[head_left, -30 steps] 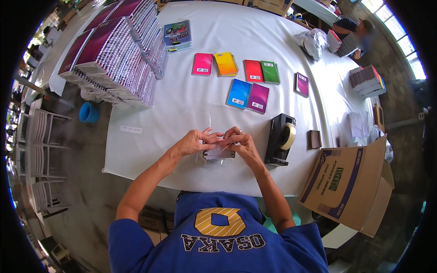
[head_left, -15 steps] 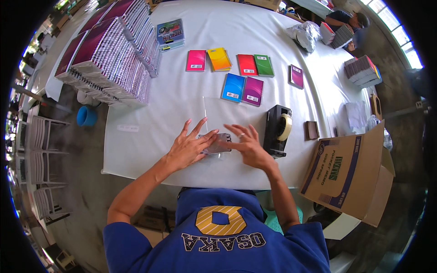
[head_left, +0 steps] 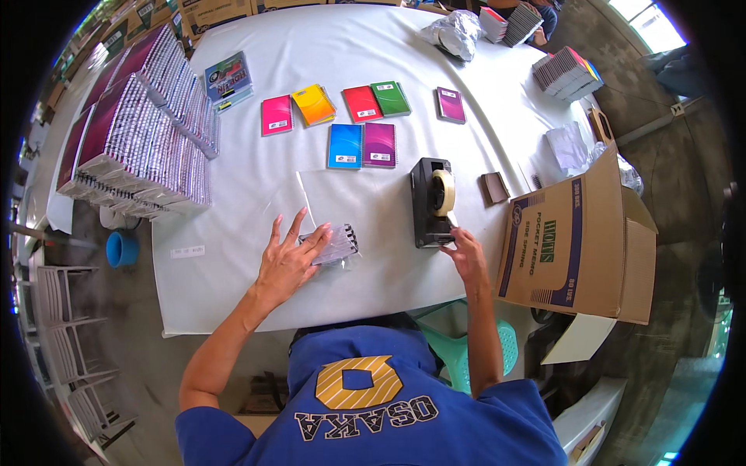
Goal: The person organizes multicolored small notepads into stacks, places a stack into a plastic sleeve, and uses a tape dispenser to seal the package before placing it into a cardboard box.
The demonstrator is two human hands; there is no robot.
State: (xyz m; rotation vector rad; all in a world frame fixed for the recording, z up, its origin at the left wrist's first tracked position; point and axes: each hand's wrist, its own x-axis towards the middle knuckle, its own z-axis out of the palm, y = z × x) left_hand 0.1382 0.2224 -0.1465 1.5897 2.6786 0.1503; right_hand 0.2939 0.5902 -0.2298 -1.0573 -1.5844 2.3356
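A small spiral notepad (head_left: 339,242) with a dark coil lies on the white table, wrapped in clear plastic film (head_left: 299,186) that spreads out beyond it. My left hand (head_left: 284,259) rests on its left side, fingers spread and flat. To the right stands a black tape dispenser (head_left: 422,202) carrying a roll of clear tape (head_left: 444,193). At its near end, my right hand (head_left: 468,255) pinches the free end of the tape between thumb and fingers.
Tall stacks of spiral notebooks (head_left: 140,147) stand at the left. Colourful pocket notebooks (head_left: 361,146) lie in pairs beyond my hands. An open carton (head_left: 556,241) leans by the table's right edge, near a small brown piece (head_left: 493,189). A green stool (head_left: 486,349) is below.
My right hand has left the notepad and moved right to the tape dispenser, closing on the tape end. The left hand stays on the notepad. The whole view has shifted.
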